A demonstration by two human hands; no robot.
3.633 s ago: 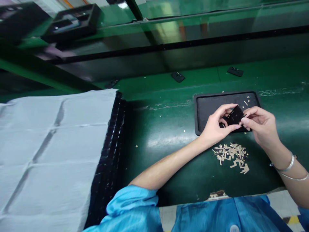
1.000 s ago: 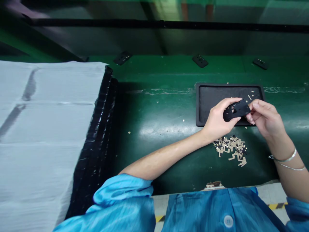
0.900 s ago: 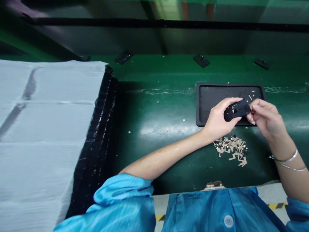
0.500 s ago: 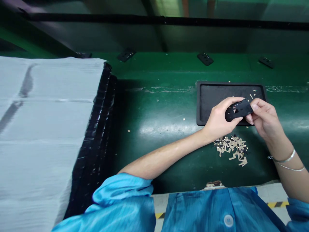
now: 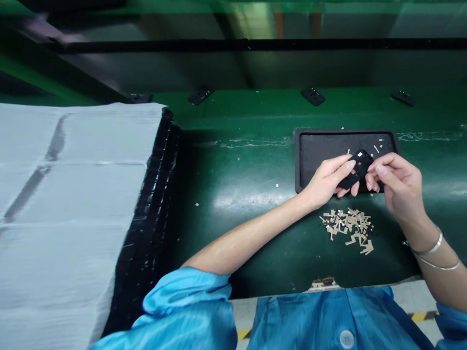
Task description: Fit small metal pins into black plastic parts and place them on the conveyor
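Black slotted plate (image 5: pixel 361 170), gripped by the left hand (image 5: pixel 328 177) over the tray (image 5: pixel 298 163); right hand (image 5: pixel 399 182) is at its right end, can't tell if gripping. Looks like fiddly end work, calls for steady holding.

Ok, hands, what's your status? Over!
Left fingers gripping flat black rectangular plate with cutouts. Right fingers at its edge, contact unclear. Small beige strips piled nearby, not blocking.

Two hands (image 5: pixel 323 181) (image 5: pixel 403 183), one held black plate (image 5: pixel 362 166), one black tray (image 5: pixel 317 150).
Three back plates (image 5: pixel 200 96) (image 5: pixel 313 96) (image 5: pixel 403 98) lie beyond, plus one partly hidden dark piece (image 5: pixel 141 98); one pile of scraps (image 5: pixel 346 222), too many to count.
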